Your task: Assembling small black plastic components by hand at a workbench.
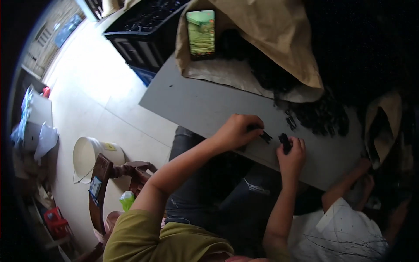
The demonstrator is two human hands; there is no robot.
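Observation:
My left hand [241, 131] is above the grey tabletop [207, 102], its fingers closed on a small black pronged plastic piece [266, 138] that sticks out past the fingertips. A short distance to the right, my right hand [294, 153] pinches a small black block-shaped plastic piece [285, 143]. The two pieces are close together but apart. Beyond my hands lies a heap of small black plastic parts [321, 115], spilling from a large brown paper sack [279, 26]. A few loose black parts [290, 119] lie nearest my right hand.
A lit phone [201, 35] rests against the sack. Black crates [137, 48] stand past the table's far left corner. A co-worker in a white shirt [336, 231] sits at my right, near another paper sack [384, 122]. A white bucket [94, 155] and wooden chair [101, 187] stand left.

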